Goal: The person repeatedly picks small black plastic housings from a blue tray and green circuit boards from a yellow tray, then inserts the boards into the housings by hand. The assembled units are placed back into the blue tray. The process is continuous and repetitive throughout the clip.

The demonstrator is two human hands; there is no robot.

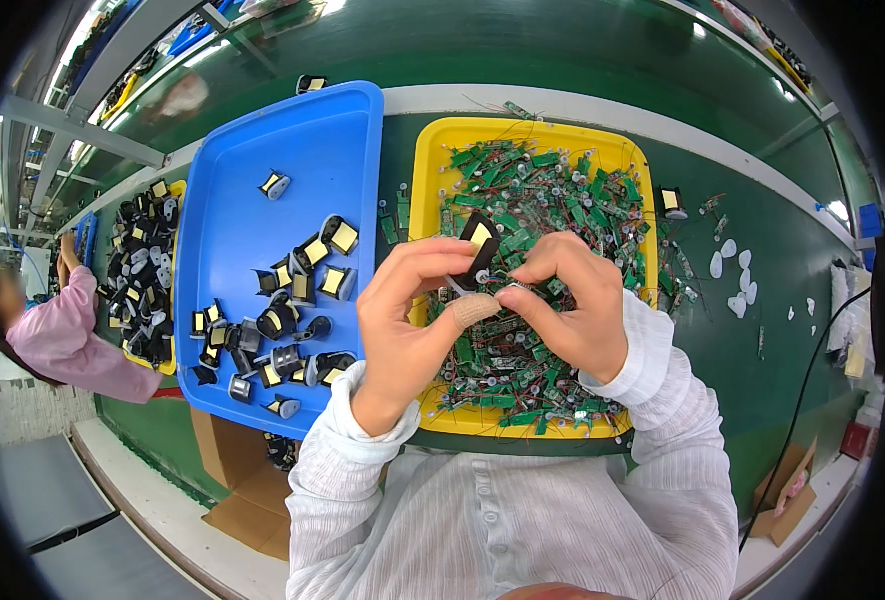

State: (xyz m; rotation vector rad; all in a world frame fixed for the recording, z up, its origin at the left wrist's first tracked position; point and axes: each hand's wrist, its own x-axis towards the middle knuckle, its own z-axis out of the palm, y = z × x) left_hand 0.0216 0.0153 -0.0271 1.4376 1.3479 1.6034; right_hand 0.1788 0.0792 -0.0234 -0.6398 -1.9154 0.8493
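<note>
Over the yellow tray [428, 180] my two hands meet, fingertips close together. My left hand [408, 310] is closed on a black plastic housing [481, 238] with a pale yellow pad, held tilted; tan tape wraps its thumb. My right hand [585, 312] pinches a small circuit board [521, 287], partly hidden by the fingers, close beside the housing. Beneath them the tray holds a heap of green circuit boards [503, 190] with thin wires and small round parts.
At left stands a blue tray [283, 140] with several black housings [311, 250]. Further left, another yellow tray [177, 190] is heaped with housings near a person in pink [78, 330]. White pieces [743, 290] and a housing [672, 203] lie at right. Cardboard [248, 480] sits below the table edge.
</note>
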